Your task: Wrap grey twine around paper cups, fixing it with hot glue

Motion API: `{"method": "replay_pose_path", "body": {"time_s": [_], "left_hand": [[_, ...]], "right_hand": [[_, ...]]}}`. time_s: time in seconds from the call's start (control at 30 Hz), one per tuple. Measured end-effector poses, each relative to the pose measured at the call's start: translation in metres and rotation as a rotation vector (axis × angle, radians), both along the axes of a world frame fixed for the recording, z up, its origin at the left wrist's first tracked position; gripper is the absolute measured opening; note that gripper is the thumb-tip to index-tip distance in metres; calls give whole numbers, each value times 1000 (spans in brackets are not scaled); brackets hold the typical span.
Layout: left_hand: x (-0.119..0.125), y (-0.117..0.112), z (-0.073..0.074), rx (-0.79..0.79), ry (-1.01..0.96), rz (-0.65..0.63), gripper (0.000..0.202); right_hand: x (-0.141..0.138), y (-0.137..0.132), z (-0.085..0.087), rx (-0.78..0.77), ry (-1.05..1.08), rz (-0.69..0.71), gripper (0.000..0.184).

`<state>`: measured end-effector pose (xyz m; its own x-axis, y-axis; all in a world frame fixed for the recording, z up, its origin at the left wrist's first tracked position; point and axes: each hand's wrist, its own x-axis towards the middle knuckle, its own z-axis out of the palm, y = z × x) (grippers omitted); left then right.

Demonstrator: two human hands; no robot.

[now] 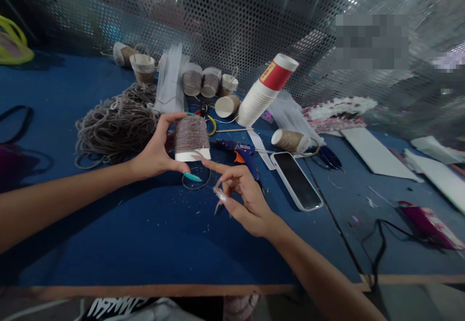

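Note:
In my left hand [160, 149] is a paper cup [192, 134] wound with grey-brown cord, its bare white rim facing me. The fingers reach over the far end and the thumb lies below the rim. A thin loop of cord [196, 188] hangs over the table beneath the cup. My right hand [247, 197] is just right of it, index finger stretched to the white rim and the other fingers loosely bent apart; nothing is visible in its grasp. Behind that hand lies a blue glue gun [244, 153] with an orange trigger. A heap of grey cord [116, 122] lies left of the cup.
A leaning stack of paper cups [256, 95], several cord-wrapped cups [192, 79] and white mesh strips [170, 78] stand at the back. Yellow-handled scissors [211, 124] are behind the held cup. To the right lie a phone [297, 180], white boards [378, 153] and a purple pouch [428, 224].

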<state>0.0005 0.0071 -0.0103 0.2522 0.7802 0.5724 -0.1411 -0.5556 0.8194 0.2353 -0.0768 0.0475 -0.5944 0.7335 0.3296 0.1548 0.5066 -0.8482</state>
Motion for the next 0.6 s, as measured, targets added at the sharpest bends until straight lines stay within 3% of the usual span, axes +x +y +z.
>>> {"method": "replay_pose_path", "body": {"time_s": [0.37,0.6], "left_hand": [[-1,-1,0,16,10,-1,100],[-2,0,1,17,-3,-27,98]], "right_hand": [[9,6,-6,-25,134,-200,6],[12,19,-9,-10,393,-576,14]]}}
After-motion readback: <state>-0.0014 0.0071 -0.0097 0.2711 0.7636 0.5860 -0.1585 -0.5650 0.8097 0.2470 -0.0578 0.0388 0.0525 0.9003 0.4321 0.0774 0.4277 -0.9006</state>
